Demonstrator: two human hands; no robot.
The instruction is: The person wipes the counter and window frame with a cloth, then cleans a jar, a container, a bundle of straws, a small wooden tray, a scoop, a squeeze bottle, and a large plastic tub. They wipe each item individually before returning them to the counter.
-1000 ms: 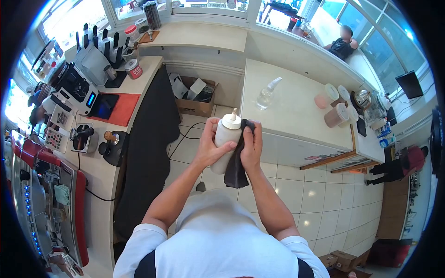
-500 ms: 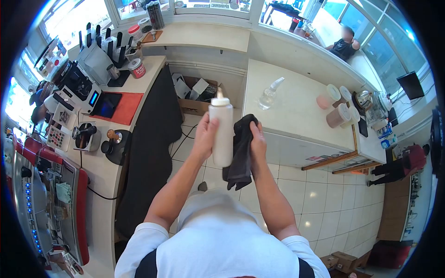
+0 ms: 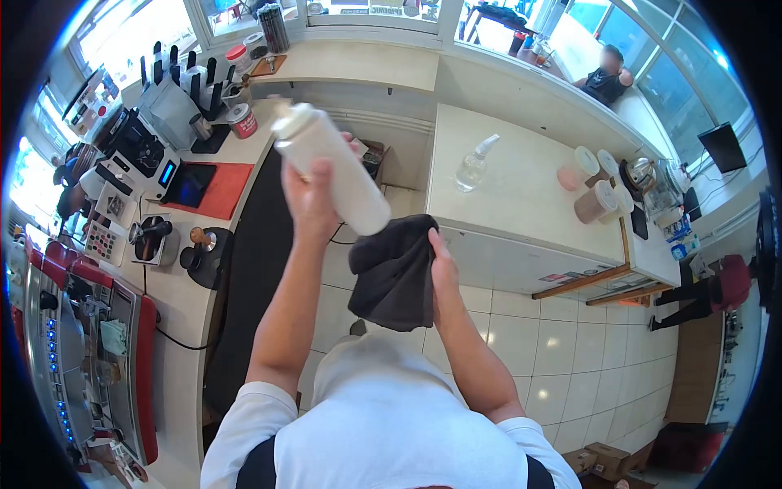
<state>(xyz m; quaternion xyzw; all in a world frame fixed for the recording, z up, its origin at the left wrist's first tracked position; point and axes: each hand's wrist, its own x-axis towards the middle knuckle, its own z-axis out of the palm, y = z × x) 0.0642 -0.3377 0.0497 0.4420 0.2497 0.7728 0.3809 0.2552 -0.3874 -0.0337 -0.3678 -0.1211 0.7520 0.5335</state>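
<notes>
My left hand [image 3: 314, 196] is wrapped round a white squeeze bottle [image 3: 336, 169], tilted with its nozzle toward the upper left. The bottle's base comes right to the upper edge of a dark grey cloth [image 3: 393, 277]. That cloth hangs in folds from my right hand [image 3: 442, 273], the thumb pressed on its right edge and the other fingers mostly hidden behind it. Both hands are in mid-air over the tiled floor [image 3: 509, 338], in front of my white shirt.
A clear spray bottle [image 3: 471, 169] stands on the white counter [image 3: 521, 179], with several lidded tubs [image 3: 596, 202] farther right. On the left counter are a grinder [image 3: 134, 151], a red mat [image 3: 224, 191] and an espresso machine [image 3: 90, 350]. A person [image 3: 725, 285] stands at far right; another sits outside the window.
My left hand has moved up and left, tipping the squeeze bottle from upright to slanted. The cloth has shifted left and spread wider in my right hand.
</notes>
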